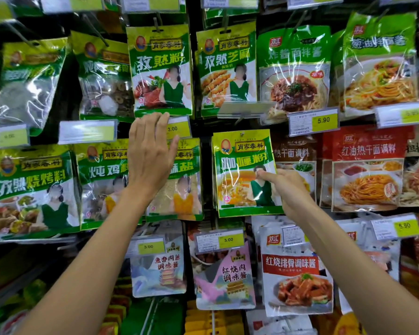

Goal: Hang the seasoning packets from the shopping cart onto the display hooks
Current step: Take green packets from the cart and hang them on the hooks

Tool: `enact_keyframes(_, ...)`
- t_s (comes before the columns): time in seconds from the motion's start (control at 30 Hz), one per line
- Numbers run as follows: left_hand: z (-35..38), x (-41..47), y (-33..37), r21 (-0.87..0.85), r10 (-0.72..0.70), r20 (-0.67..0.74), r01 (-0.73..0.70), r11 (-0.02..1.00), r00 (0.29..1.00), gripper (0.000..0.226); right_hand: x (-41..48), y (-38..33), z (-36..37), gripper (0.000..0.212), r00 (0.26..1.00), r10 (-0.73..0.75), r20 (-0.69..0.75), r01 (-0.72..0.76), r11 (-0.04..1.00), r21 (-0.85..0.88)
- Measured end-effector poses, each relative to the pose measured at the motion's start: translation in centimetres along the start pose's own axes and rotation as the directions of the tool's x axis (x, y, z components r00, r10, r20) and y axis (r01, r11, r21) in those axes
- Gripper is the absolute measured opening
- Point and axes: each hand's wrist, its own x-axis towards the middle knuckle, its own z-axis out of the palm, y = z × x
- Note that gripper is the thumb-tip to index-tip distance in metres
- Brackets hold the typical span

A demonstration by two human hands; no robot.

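- The left fingers [153, 122] are stretching out straight and close together, holding nothing; their tips are reaching the bottom edge of the upper green packet [161, 68] and lying just left of a yellow price tag [178, 128] marked 3.00.
- The left hand [150, 155] is lying flat in front of the display, palm toward it, covering part of the green packet with the yellow-dressed figure [186, 189].
- The right fingers [286, 174] are curling in, and with the thumb they are pinching the right edge of the curry packet [242, 165] about halfway up.
- The right hand [290, 189] is coming in from the lower right, its forearm running down to the near right corner.
- The curry packet is hanging upright in the middle row by the hole at its top, on a hook [241, 134], with more packet edges showing behind its left side.
- A brown packet [293, 153] is hanging just right of it, partly behind the right hand.
- A pink packet [228, 274] is hanging below it.
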Motion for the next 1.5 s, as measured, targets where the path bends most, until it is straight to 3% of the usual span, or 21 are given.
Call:
enact_keyframes(0.2,0.1,0.0,0.1,0.000,0.001,-0.016,-0.001,1.000,1.000,0.044,1.4,0.8,0.4,0.034,0.996,-0.036,-0.076,0.023,0.986,-0.164)
enact_keyframes(0.37,0.2,-0.1,0.1,-0.009,0.000,-0.032,0.000,1.000,0.999,0.043,2.1,1.7,0.3,0.045,0.971,-0.205,-0.126,0.142,0.911,-0.388)
enact_keyframes(0.47,0.2,-0.1,0.3,-0.021,-0.007,-0.036,0.006,1.000,0.999,0.043,2.5,2.0,0.5,0.038,0.952,-0.251,-0.177,0.134,0.858,-0.497)
enact_keyframes(0.73,0.1,-0.2,0.0,-0.071,-0.003,-0.028,0.001,0.997,1.000,0.045,2.4,2.3,0.6,0.039,0.937,-0.262,-0.230,0.077,0.799,-0.597)
enact_keyframes(0.87,-0.5,-0.4,0.1,-0.121,0.010,-0.055,-0.017,0.992,0.998,0.045,-0.1,2.2,-1.5,0.028,0.912,-0.331,-0.242,0.147,0.816,-0.560)
enact_keyframes(1.03,-1.6,-2.6,6.5,-0.311,0.103,-0.151,-0.146,0.939,0.983,0.030,-5.8,3.1,-6.4,0.017,0.903,-0.352,-0.247,0.160,0.807,-0.568)
enact_keyframes(1.1,-2.1,-5.3,11.3,-0.445,0.116,-0.107,-0.152,0.882,0.987,0.027,-9.1,4.1,-9.2,0.015,0.907,-0.329,-0.261,0.123,0.802,-0.584)
enact_keyframes(1.2,-3.4,-11.1,19.9,-0.669,0.138,0.091,-0.042,0.742,0.986,0.029,-15.2,6.5,-14.1,0.024,0.901,-0.282,-0.330,0.018,0.784,-0.621)
enact_keyframes(1.27,-4.7,-15.7,25.9,-0.789,0.189,0.285,0.119,0.602,0.940,0.026,-19.7,8.7,-17.7,0.026,0.898,-0.191,-0.396,-0.110,0.774,-0.624)
enact_keyframes(1.37,-7.3,-22.8,34.1,-0.797,0.336,0.595,0.480,0.367,0.730,0.020,-27.2,12.5,-23.0,0.025,0.848,-0.068,-0.526,-0.326,0.716,-0.617)
enact_keyframes(1.5,-10.8,-31.1,43.1,-0.653,0.553,0.703,0.714,0.253,0.447,0.022,-37.8,17.5,-28.6,0.026,0.681,0.088,-0.727,-0.596,0.643,-0.481)
